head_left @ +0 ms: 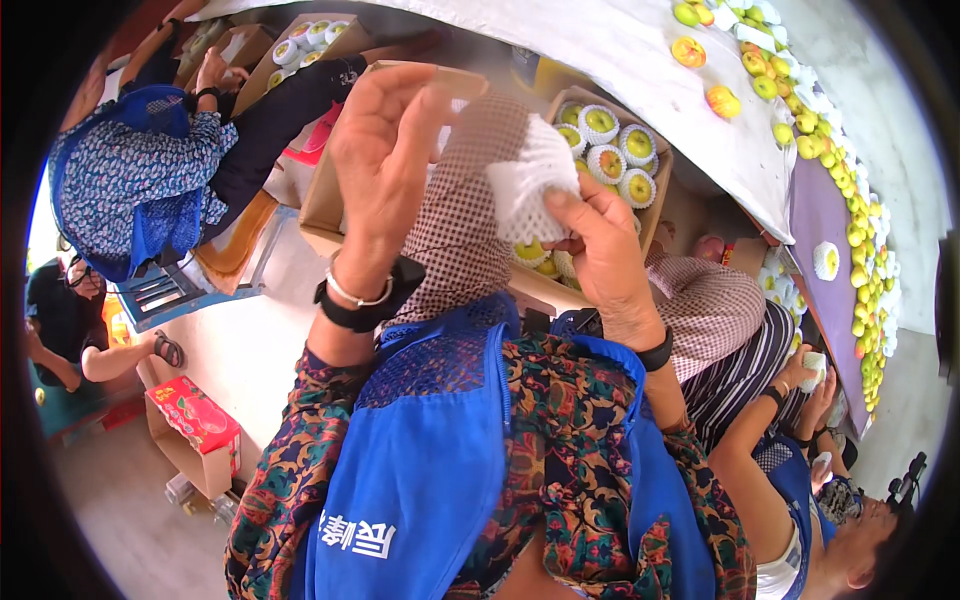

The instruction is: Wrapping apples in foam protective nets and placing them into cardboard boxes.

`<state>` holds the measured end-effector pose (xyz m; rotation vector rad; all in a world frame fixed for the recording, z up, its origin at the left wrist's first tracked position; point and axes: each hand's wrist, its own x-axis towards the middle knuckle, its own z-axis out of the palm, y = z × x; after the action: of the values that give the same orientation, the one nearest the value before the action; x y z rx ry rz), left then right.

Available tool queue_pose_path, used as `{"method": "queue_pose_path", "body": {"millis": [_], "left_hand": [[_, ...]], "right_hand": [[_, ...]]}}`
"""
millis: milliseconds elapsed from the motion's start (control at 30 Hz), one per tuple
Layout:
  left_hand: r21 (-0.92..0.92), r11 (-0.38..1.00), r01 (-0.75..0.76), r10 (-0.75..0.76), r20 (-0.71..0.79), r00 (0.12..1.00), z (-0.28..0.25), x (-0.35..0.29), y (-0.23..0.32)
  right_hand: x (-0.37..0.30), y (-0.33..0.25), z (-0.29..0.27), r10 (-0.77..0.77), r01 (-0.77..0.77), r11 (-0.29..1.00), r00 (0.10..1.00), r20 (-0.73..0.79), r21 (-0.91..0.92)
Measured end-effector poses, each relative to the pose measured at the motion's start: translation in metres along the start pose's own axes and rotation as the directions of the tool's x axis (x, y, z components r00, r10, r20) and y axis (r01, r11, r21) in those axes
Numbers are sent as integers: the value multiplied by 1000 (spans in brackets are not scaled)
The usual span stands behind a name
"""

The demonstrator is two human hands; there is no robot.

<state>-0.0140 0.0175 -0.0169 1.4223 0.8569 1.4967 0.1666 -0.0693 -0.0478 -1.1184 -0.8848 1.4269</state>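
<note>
My right hand [607,245] pinches a white foam net sleeve [528,190] between thumb and fingers, above my checked trouser leg. No fruit shows inside the sleeve. My left hand [385,145] is raised beside it, holding nothing, its fingers slightly curled and apart from the thumb. Beyond my right hand stands a cardboard box [668,165] with yellow-green apples [607,162] in white foam nets. Another cardboard box [322,205] is partly hidden behind my left hand and leg.
To the right, a sheet-covered surface [620,45] and purple strip [815,215] bear many loose apples [858,235]. A co-worker's hands [800,375] hold a netted fruit at lower right. Seated people work at left, near a blue stool [165,300] and a red-printed carton [200,415].
</note>
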Motion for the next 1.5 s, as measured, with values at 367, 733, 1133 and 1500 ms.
{"method": "queue_pose_path", "body": {"millis": [367,733,1133,1500], "left_hand": [[420,826,-374,270,288,919,-19,-11,-28],[-266,862,432,-314,390,866,-2,-47,-16],[-226,937,268,-221,211,952,-16,-32,-36],[-346,740,577,-434,409,803,24,-33,-7]], "right_hand": [[-4,-10,-4,110,-141,950,986,125,278],[3,-11,-6,68,-91,904,995,72,417],[-3,-20,-4,143,-151,905,988,50,399],[-6,-18,-4,-13,38,990,982,187,-133]]}}
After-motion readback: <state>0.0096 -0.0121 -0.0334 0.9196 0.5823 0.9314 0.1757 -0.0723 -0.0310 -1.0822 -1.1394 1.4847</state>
